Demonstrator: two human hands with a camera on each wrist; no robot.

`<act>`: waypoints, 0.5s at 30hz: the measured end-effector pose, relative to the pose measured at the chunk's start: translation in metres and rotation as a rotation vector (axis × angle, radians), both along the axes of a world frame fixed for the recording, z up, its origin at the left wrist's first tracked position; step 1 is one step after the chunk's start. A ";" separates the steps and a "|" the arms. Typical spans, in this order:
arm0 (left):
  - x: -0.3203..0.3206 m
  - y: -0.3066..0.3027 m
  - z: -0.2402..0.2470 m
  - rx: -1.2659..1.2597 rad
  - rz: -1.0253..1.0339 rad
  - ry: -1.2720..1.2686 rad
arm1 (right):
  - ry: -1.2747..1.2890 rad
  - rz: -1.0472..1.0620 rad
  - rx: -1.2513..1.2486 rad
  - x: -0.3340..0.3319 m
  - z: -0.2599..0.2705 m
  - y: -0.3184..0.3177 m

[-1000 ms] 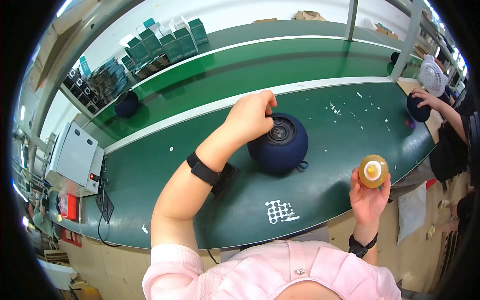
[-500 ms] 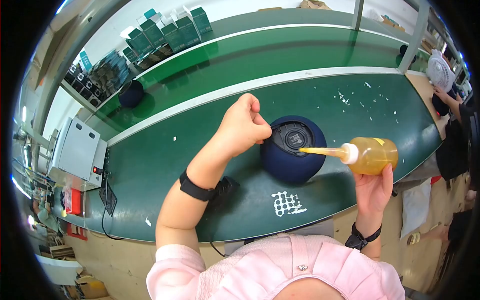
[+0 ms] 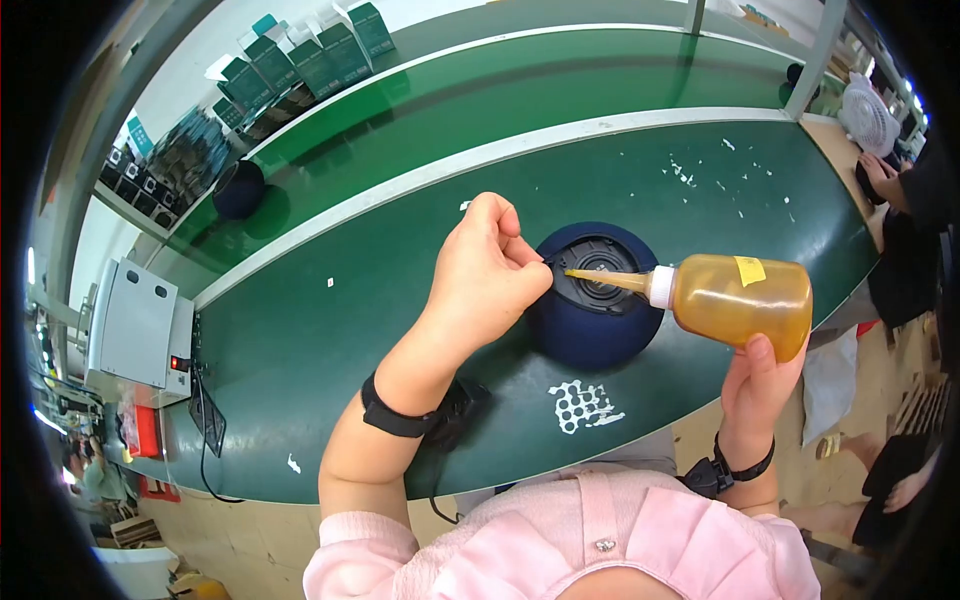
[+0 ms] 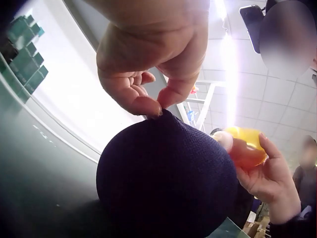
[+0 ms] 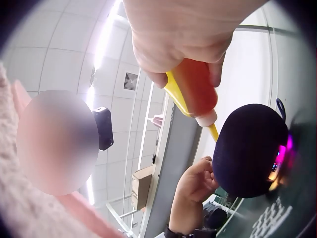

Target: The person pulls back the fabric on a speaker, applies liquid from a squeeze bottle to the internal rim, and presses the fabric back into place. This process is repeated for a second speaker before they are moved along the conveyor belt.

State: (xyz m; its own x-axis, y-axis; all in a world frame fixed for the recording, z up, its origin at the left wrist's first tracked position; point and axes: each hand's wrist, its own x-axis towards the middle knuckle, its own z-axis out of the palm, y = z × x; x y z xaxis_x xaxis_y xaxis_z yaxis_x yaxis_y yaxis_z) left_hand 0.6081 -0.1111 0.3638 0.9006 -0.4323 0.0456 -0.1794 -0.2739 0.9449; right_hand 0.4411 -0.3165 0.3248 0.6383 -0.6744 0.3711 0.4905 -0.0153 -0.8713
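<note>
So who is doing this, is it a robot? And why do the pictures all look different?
No robot here: these are a person's own two hands. The person wears three little cameras. One is on the head and looks down at the table. The other two are on the wrists, so each sees its own hand up close, at the top of its picture.

On the green table sits a round, dark blue thing with black rings on top. The left hand pinches the edge of its cloth. The right hand holds a yellow bottle, its thin tip pointing over the rings. Off to the left is a grey box.
</note>
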 end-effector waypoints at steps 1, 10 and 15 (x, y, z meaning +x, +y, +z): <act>-0.002 0.000 0.000 -0.001 -0.003 -0.011 | 0.002 -0.002 0.001 0.000 0.002 0.003; -0.005 -0.004 -0.003 0.110 0.002 -0.176 | -0.026 0.058 -0.626 -0.013 0.013 0.017; -0.008 -0.004 -0.003 0.084 0.011 -0.142 | -0.142 0.426 -0.813 -0.025 0.007 0.010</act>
State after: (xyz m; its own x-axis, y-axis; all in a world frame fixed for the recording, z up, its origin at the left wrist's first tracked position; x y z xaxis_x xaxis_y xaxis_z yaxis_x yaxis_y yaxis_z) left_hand 0.6002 -0.1153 0.3608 0.8922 -0.4303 0.1372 -0.3063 -0.3532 0.8840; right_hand 0.4160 -0.3060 0.3314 0.6848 0.1085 0.7206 0.6964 -0.3886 -0.6033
